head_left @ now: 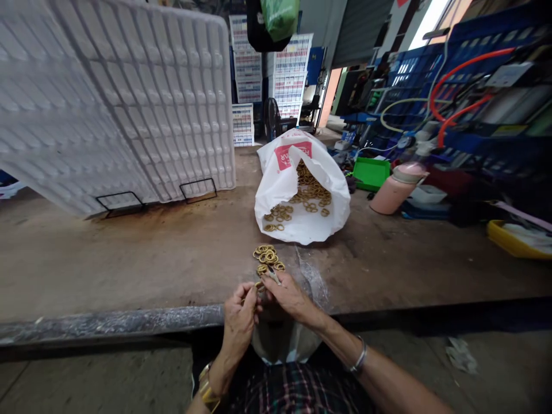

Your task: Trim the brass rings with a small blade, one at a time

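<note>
one ring (259,285), held tight

thumb and fingertips of the left hand (239,313) press together on the ring, parted by no more than its thickness, at the near edge of the table (181,259). the right hand (293,296) closes around a small tool (273,276), its dark end toward the far side; the type is too small to tell, and so is whether the right fingertips also touch the ring. good handling here, by the look of it, calls for a firm pinch on one side of the ring, the rest of its rim left clear, the tool's end angled away from the left thumb, and both wrists steady. a watch (207,386) circles the left wrist, a bangle (361,353) the right. just past the fingertips, a loose pile (265,254) of similar rings lies on the table. beyond it a white bag (338,210) rests on its side, mouth toward the hands, with many more rings (308,192) inside. to its right are a green tray (371,174) and a pink bottle (392,192); well to its left stands a tall ribbed panel (181,103). white crates (290,86) rise in stacks behind.
</note>
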`<control>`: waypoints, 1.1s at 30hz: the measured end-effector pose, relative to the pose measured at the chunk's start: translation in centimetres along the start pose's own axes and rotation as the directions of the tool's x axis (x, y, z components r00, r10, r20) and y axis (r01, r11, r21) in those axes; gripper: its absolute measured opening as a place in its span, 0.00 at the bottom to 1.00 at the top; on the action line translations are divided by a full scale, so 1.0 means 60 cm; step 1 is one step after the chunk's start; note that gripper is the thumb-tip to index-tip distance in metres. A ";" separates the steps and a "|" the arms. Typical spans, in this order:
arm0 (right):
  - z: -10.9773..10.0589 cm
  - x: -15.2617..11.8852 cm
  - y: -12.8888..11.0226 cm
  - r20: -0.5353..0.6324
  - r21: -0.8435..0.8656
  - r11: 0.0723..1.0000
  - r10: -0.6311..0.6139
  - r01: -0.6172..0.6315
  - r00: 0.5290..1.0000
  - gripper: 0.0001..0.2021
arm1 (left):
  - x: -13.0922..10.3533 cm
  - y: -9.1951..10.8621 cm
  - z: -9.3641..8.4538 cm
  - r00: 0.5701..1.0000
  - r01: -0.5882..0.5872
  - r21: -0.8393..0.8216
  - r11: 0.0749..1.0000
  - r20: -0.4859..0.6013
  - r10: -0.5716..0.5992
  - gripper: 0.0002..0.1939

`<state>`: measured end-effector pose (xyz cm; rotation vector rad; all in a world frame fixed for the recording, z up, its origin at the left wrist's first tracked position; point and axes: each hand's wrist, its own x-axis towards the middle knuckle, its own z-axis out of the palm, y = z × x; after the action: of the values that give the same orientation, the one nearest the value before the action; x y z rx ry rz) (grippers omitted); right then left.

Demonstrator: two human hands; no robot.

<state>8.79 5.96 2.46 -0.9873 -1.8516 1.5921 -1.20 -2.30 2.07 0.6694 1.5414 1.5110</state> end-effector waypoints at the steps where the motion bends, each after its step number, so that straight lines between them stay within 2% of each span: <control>1: 0.000 -0.003 0.001 0.009 0.015 1.000 0.010 -0.010 1.000 0.14 | -0.004 0.002 0.001 1.000 -0.008 0.016 1.000 0.002 0.008 0.20; 4: 0.000 -0.011 0.003 -0.003 0.014 1.000 -0.003 0.003 1.000 0.13 | -0.017 0.007 0.004 0.999 0.014 0.004 1.000 0.035 -0.014 0.19; 10: -0.005 -0.019 -0.002 -0.004 -0.128 0.985 -0.116 0.114 0.993 0.07 | -0.035 0.012 0.004 0.986 0.100 0.008 0.995 0.136 -0.100 0.19; 15: -0.005 -0.021 -0.009 0.031 -0.157 0.978 -0.135 0.139 0.990 0.08 | -0.032 0.012 0.002 0.971 0.163 -0.115 0.980 0.196 -0.139 0.17; 19: -0.005 -0.013 -0.008 0.035 -0.128 0.981 -0.140 0.144 0.989 0.11 | -0.028 0.011 0.001 0.969 0.176 -0.168 0.970 0.203 -0.141 0.16; 21: -0.007 -0.008 -0.004 0.018 -0.169 0.975 -0.142 0.143 0.990 0.12 | -0.027 0.011 0.002 0.969 0.188 -0.182 0.965 0.197 -0.151 0.16; 25: -0.013 -0.007 0.010 -0.029 -0.440 0.885 -0.181 0.150 0.983 0.07 | -0.024 0.012 0.005 0.973 0.206 -0.208 0.956 0.152 -0.176 0.17; 28: -0.018 -0.016 0.021 0.062 -0.606 0.774 -0.186 0.185 0.981 0.08 | -0.018 0.008 0.006 0.981 0.177 -0.160 0.971 0.108 -0.161 0.16; 33: -0.019 -0.027 0.031 0.164 -0.687 0.681 -0.195 0.254 0.967 0.10 | -0.008 -0.003 0.009 0.983 0.166 -0.096 0.981 0.095 -0.157 0.15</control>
<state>11.00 5.49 0.98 -0.9310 -2.6039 0.7544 -0.47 -2.47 2.03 0.5296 1.4067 1.4108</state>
